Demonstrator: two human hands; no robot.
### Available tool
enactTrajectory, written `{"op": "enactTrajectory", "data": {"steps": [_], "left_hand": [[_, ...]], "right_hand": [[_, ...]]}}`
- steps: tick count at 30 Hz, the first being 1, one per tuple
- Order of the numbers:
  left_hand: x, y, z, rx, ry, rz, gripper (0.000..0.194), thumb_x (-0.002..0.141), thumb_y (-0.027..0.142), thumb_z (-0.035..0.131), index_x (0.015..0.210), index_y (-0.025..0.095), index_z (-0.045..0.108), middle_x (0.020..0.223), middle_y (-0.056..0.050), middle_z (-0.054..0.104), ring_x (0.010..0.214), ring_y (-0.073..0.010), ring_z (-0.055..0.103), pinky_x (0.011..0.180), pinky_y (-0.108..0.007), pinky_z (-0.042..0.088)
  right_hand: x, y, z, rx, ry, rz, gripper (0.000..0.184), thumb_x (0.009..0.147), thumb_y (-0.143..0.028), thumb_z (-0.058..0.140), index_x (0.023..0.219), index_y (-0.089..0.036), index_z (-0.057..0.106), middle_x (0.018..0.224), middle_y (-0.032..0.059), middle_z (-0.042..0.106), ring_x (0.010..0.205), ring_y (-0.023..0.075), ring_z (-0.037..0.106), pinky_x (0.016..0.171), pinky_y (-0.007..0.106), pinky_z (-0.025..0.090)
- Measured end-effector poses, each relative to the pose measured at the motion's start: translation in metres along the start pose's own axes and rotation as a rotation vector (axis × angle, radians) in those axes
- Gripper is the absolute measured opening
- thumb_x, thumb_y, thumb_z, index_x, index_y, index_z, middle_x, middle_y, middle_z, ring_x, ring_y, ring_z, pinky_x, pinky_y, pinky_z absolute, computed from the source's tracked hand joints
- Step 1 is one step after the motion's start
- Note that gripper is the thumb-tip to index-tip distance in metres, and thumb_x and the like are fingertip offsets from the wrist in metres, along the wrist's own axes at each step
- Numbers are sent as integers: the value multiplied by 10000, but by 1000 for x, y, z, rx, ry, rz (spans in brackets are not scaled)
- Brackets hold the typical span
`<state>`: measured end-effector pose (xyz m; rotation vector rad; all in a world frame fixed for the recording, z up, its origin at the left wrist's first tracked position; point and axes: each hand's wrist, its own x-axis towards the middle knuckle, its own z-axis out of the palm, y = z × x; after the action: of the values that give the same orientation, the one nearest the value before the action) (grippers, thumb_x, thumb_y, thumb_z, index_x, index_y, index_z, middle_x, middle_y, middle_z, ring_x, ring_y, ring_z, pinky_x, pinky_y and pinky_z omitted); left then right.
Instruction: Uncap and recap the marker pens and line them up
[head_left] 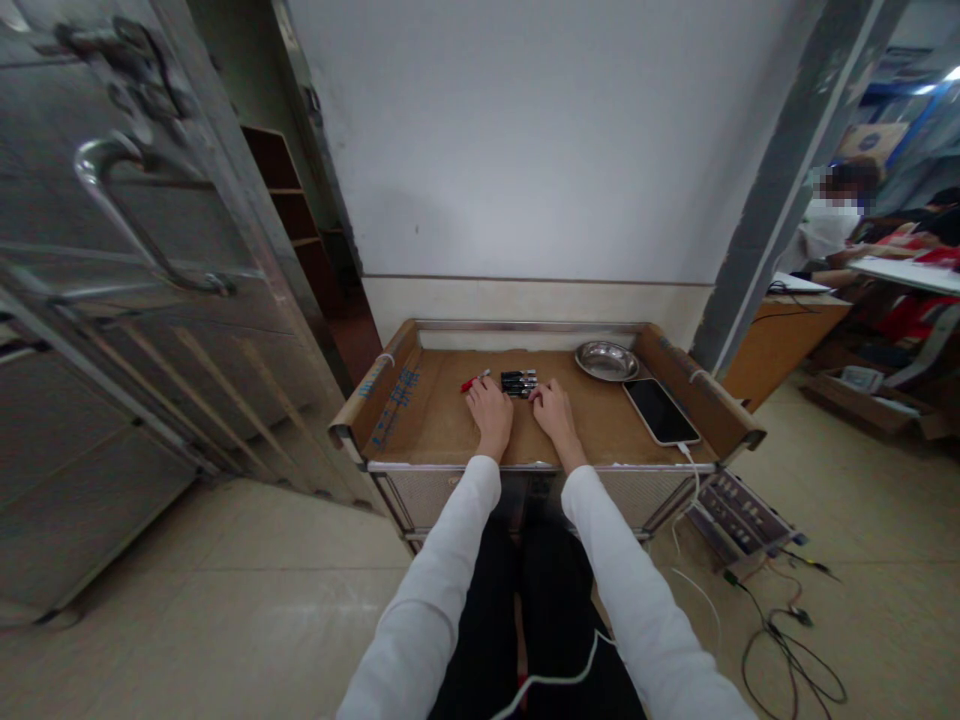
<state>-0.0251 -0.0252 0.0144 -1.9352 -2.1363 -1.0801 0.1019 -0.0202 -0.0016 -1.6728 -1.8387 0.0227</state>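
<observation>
Several short black sticks with silver ends [518, 381] lie side by side in a row on the brown cardboard [420, 430] lining the tray; their exact kind is too small to tell. My left hand [491, 412] rests just left of the row, fingers stretched out and low on the cardboard. Close by its fingertips is a red stick with a silver end [475, 380]. On the other side, my right hand [553, 410] has its fingers extended at the silver ends of the row, seemingly touching the nearest one. Neither hand visibly holds anything.
A round metal dish [606, 361] and a phone [661, 411] with a white cable [697, 480] occupy the tray's right side. Raised cardboard-covered sides [386, 385] bound it. Beyond are a wall, a metal door [135, 330], a control box [746, 515], floor cables and a seated person [829, 230].
</observation>
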Motion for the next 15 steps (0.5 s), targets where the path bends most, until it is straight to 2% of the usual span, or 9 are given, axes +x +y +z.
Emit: {"op": "enactTrajectory", "data": {"steps": [3,6,9,13,15], "left_hand": [[2,-3,6,-12,83,-65,322,823,103,394,1127,102,501,1225,-231,519,1197,-327,470,972,-470,375],[5,-7,15,-8,87,-55,378,815,115,430,1188,121,486,1342,-229,458,1302,-355,377,1041,-535,300],[10,-10,18,24,69,-62,371,825,154,454,1191,114,494,1285,-231,503,1283,-370,391,1045,-576,270],[20,-18,13,84,15,-34,295,846,142,420,1108,96,548,1107,-225,574,1133,-342,501,972,-517,353],[24,-23,9,100,6,-32,286,861,138,394,1095,119,557,1090,-209,578,1094,-334,515,927,-496,382]], "right_hand": [[-1,-1,0,-21,-6,6,239,839,-94,443,875,-183,662,980,98,570,946,203,536,880,311,385],[-2,-2,-1,-27,-9,4,237,839,-99,447,887,-186,662,982,98,571,940,207,532,872,318,381],[-1,-3,-2,-14,-14,-12,247,837,-98,443,876,-190,669,984,92,574,941,204,532,863,316,377],[-2,-8,-5,33,-37,-109,265,825,-101,448,907,-211,675,998,68,582,963,193,532,859,314,369],[-3,-11,-7,52,-57,-158,273,826,-109,450,920,-225,678,1006,59,586,982,191,527,864,319,365]]}}
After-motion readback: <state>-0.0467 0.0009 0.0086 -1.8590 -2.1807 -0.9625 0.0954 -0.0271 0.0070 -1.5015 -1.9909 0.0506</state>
